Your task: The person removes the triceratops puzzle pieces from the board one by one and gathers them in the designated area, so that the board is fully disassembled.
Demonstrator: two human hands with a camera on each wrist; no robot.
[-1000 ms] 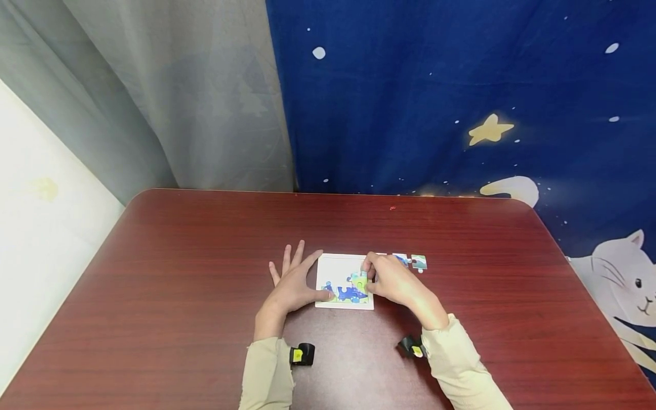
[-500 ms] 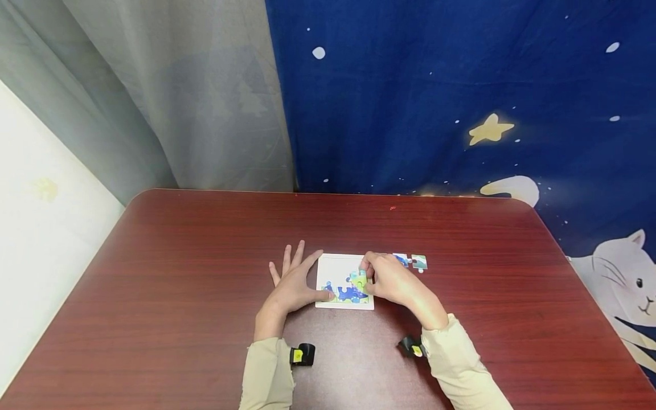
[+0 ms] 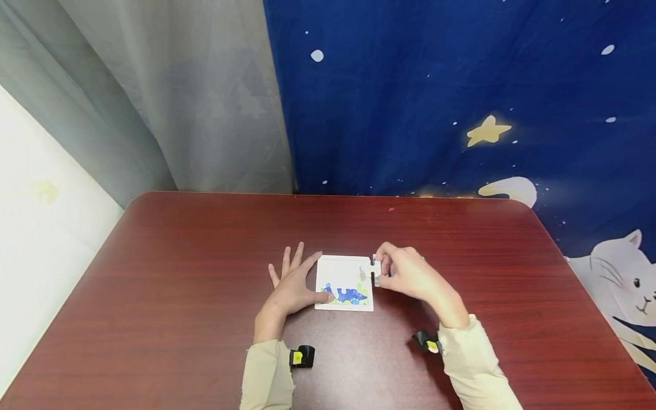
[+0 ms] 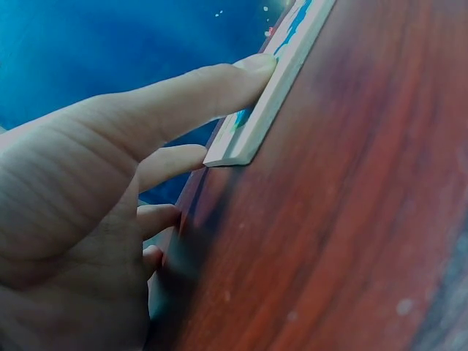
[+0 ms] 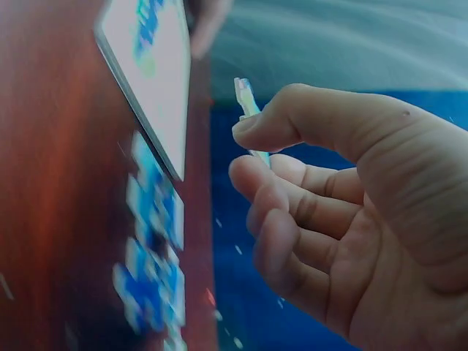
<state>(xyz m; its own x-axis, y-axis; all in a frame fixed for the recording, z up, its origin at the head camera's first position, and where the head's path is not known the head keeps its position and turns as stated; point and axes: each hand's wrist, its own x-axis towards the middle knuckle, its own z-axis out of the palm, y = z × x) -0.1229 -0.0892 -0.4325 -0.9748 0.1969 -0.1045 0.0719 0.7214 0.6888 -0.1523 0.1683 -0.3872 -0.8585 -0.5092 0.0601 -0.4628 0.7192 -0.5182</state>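
Note:
My left hand (image 3: 294, 287) is spread at the left side of a white puzzle tray (image 3: 335, 272). Its thumb (image 4: 252, 73) presses on the near left corner, and the index fingertip is at the far left corner. Joined blue and green puzzle pieces (image 3: 351, 295) lie along the tray's near side. Just over the tray's right edge, my right hand (image 3: 412, 275) pinches a pale puzzle piece (image 5: 245, 95) between thumb and fingers. In the right wrist view this piece is seen nearly edge-on, raised above the table.
Loose blue and white puzzle pieces (image 5: 150, 285) lie beside the tray on the red-brown table (image 3: 205, 256); the right hand mostly hides them in the head view. A tiny red bit (image 3: 392, 209) is near the far edge. Curtains (image 3: 410, 97) hang behind the table.
My right hand has moved right, from over the tray's right part to its right edge, with a puzzle piece pinched. The left hand has stayed in place on the tray.

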